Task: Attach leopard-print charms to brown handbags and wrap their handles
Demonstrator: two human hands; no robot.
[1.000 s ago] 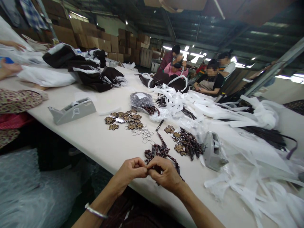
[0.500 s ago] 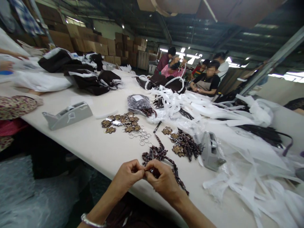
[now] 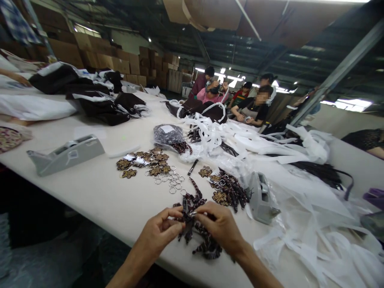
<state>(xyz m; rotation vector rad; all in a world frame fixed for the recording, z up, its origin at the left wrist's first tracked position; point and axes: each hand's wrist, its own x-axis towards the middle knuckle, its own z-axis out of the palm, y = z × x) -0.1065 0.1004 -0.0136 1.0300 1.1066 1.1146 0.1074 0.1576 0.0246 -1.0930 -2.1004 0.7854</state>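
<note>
My left hand [image 3: 160,232] has its thumb and forefinger apart, beside a dark patterned ribbon strip [image 3: 188,229]. My right hand [image 3: 220,224] is closed, thumb and forefinger pinching a small silvery metal piece [image 3: 192,214] at the strip's upper end. Whether that piece is a ring or a clasp is too small to tell. Under and around both hands lies a tangle of dark patterned ribbon [image 3: 211,246]. Past it are loose metal split rings [image 3: 177,180] and brown flower-shaped tags [image 3: 159,158]. More tags and dark ribbon loops [image 3: 232,188] lie heaped to the right.
Grey tape dispensers stand at left [image 3: 70,154] and right [image 3: 264,200]. A black pen [image 3: 193,167] and a plastic bag of dark pieces [image 3: 168,135] lie farther in. White strips [image 3: 300,240] cover the right side. Dark bags [image 3: 99,106] are piled behind; several people sit beyond.
My hands, pressed together at the fingertips before, are now apart. The left fingers have spread, and a dark strip with a silvery piece shows between the hands. The view has shifted slightly.
</note>
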